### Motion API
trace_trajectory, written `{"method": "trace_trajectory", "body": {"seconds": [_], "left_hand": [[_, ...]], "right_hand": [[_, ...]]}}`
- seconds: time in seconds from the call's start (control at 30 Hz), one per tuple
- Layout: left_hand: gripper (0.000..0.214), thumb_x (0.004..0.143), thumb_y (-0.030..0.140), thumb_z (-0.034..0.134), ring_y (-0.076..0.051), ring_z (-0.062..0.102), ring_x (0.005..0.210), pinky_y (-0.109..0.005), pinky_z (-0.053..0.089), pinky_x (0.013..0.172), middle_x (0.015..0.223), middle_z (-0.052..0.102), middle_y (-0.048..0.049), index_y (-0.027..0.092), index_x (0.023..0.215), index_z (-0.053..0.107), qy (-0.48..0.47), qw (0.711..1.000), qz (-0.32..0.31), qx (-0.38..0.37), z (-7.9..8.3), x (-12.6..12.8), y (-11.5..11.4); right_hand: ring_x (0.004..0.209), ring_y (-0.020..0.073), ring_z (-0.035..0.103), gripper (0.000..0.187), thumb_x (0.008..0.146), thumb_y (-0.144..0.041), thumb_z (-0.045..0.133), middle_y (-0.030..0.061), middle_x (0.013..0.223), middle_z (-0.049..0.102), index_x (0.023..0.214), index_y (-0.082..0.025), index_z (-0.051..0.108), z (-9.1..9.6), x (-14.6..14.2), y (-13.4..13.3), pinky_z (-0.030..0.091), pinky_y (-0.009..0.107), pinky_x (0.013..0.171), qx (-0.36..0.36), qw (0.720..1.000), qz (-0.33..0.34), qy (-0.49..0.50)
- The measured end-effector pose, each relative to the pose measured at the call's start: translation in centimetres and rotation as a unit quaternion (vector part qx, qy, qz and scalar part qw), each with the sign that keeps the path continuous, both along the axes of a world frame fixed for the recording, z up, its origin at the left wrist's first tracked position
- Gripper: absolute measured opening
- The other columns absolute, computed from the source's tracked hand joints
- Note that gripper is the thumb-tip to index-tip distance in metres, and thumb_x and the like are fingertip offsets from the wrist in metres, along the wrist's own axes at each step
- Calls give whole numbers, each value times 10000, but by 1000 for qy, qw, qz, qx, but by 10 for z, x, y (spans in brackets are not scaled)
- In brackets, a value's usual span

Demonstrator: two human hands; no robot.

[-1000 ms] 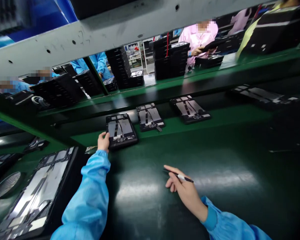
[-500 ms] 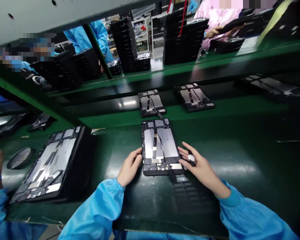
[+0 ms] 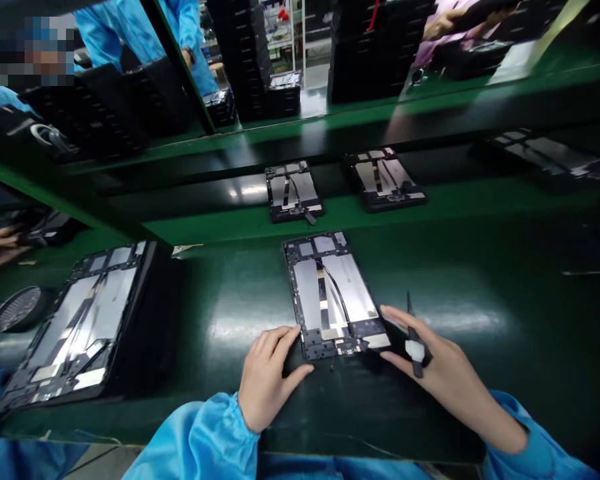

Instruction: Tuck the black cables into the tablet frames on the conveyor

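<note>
An opened tablet point(image 3: 363, 280) lies tilted slightly on the green bench, its silver batteries, dark flex cables and lower circuit strip exposed. Around its lower-left corner is my left hand point(image 3: 270, 373), fingertips on the side edge and thumb by the bottom edge. My right hand point(image 3: 443, 363) is at the lower-right corner, index finger and thumb spread along it. Tucked in that same hand is a thin dark pointed tool point(image 3: 415, 350) with a white wrap, its tip pointing away from me. A tiny cable end point(image 3: 333, 364) sticks out below the tablet.
To the left stands a stack of opened tablets point(image 3: 147, 320), with a round dish point(image 3: 17, 308) beyond it. Two more tablets point(image 3: 294, 190) point(image 3: 386, 177) lie at the back ledge. A co-worker's hand point(image 3: 3, 248) is at far left. Tall black stacks point(image 3: 380, 60) stand behind.
The tablet has turned a little and shifted right and nearer. The dark flap at its lower edge no longer shows. My left thumb has spread away from my fingers; the view has tipped downward.
</note>
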State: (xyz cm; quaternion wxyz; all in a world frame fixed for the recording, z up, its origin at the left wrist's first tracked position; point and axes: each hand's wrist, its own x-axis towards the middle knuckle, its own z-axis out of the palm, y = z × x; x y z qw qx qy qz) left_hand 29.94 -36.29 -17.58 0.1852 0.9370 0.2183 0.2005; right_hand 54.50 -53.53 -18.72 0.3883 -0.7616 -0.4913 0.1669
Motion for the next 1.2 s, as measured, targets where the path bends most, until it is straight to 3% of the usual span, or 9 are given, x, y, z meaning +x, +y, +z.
{"method": "trace_trajectory", "body": {"seconds": [0.2, 0.37, 0.47, 0.63, 0.73, 0.9, 1.0, 1.1, 1.2], "left_hand": [[105, 948, 199, 576, -167, 552, 705, -289, 432, 586, 869, 655, -26, 204, 1033, 638, -25, 990, -104, 96, 5, 16, -14], [62, 950, 169, 586, -134, 594, 789, -256, 487, 703, 882, 676, -14, 205, 963, 635, -94, 992, -71, -48, 5, 19, -5], [92, 950, 269, 606, -150, 609, 809, -268, 505, 714, 898, 674, -38, 196, 999, 633, -93, 991, -71, -67, 6, 16, -2], [141, 968, 289, 561, -157, 574, 714, -269, 455, 601, 861, 649, -39, 192, 1033, 641, -34, 992, -103, 65, 3, 16, -7], [76, 963, 203, 564, -139, 588, 736, -252, 471, 636, 861, 656, -17, 206, 968, 640, -58, 995, -79, 12, 2, 19, -9], [128, 980, 286, 548, -146, 640, 837, -257, 531, 729, 899, 675, -33, 203, 1003, 643, -71, 992, -63, -83, 5, 19, -8], [227, 965, 388, 564, -158, 626, 789, -263, 520, 661, 871, 658, -41, 197, 1056, 648, -44, 997, -66, -9, 3, 19, -9], [126, 970, 273, 559, -140, 588, 711, -248, 476, 609, 824, 644, -23, 200, 986, 661, -41, 995, -70, 67, 1, 20, -11], [104, 972, 228, 552, -131, 595, 719, -245, 473, 623, 845, 661, -15, 196, 937, 645, -56, 995, -68, 51, 2, 20, -10]], "right_hand": [[1026, 268, 668, 321, 986, -183, 514, 76, 1153, 690, 1285, -272, 593, 23, -26, 32, 568, 386, 854, 69, 988, 138, 26], [887, 255, 663, 355, 959, -86, 491, 89, 1011, 703, 1245, -242, 629, 19, -43, 59, 551, 375, 764, 55, 967, 242, 49], [857, 244, 666, 317, 971, -108, 492, 82, 980, 699, 1229, -233, 628, 16, -43, 63, 548, 375, 761, 53, 968, 238, 66], [921, 239, 672, 329, 955, -98, 510, 79, 1041, 694, 1223, -244, 632, 20, -38, 61, 557, 365, 808, 34, 966, 228, 113], [954, 227, 664, 411, 932, -51, 484, 64, 1058, 690, 1260, -264, 609, 24, -36, 61, 549, 353, 831, 18, 960, 247, 129], [886, 226, 661, 373, 947, -83, 503, 59, 974, 688, 1251, -265, 620, 18, -37, 60, 544, 345, 770, 42, 963, 245, 106], [860, 223, 664, 360, 947, -86, 510, 57, 948, 687, 1241, -259, 626, 13, -38, 60, 548, 343, 762, 51, 965, 238, 103], [879, 226, 671, 350, 927, -80, 542, 57, 962, 694, 1222, -248, 628, 14, -37, 61, 551, 354, 798, 47, 966, 229, 115], [899, 232, 676, 365, 911, -77, 564, 55, 984, 698, 1224, -253, 623, 16, -37, 63, 555, 361, 808, 37, 966, 226, 121]]}}
